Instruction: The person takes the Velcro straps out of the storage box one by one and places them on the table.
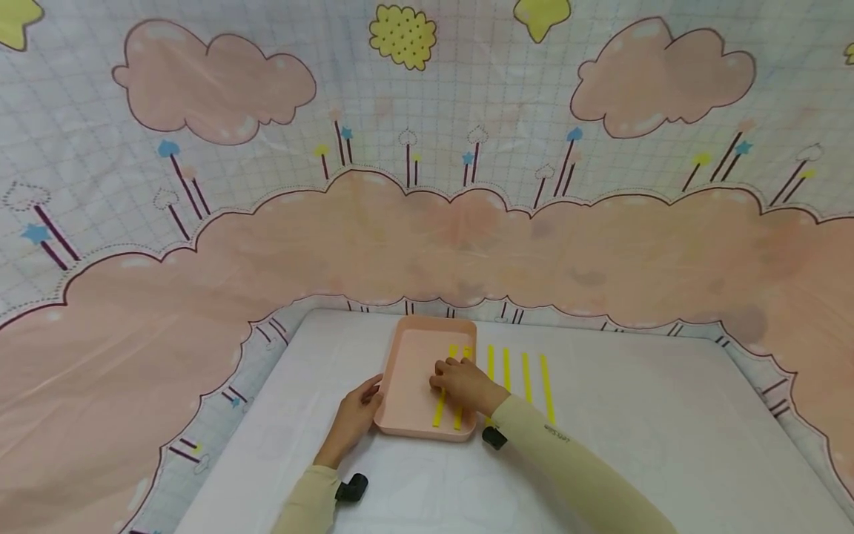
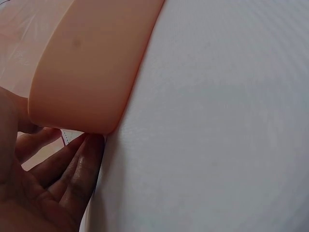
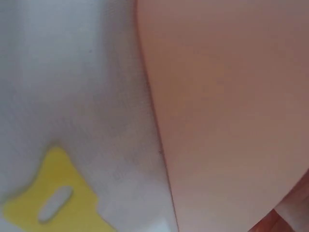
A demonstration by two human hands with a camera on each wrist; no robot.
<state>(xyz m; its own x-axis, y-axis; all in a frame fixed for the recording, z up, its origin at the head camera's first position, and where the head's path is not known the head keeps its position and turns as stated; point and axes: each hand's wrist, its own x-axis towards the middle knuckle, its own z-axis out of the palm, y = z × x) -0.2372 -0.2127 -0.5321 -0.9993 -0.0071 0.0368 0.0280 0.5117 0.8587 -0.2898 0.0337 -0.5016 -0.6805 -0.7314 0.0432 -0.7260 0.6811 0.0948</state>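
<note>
A pale peach tray (image 1: 415, 348) lies on the white table. My left hand (image 1: 356, 417) grips its left side; in the left wrist view, the fingers (image 2: 79, 179) touch the tray's lower corner and the thumb reaches behind the wall. My right hand (image 1: 467, 386) is over the tray with bent fingers, pinching a long yellow strip (image 1: 438, 415) that shows above and below it. Its fingertips hide the exact contact. Another yellow strip (image 1: 458, 417) lies beside it in the tray, partly under the hand. The right wrist view does not show the fingertips.
Several more yellow strips (image 1: 545, 378) lie roughly parallel on the table right of the tray, some partly behind my right forearm. In the right wrist view, a yellow shaped end with an oval hole (image 3: 79, 208) lies beside the tray wall. A patterned curtain (image 1: 427, 245) stands behind the table.
</note>
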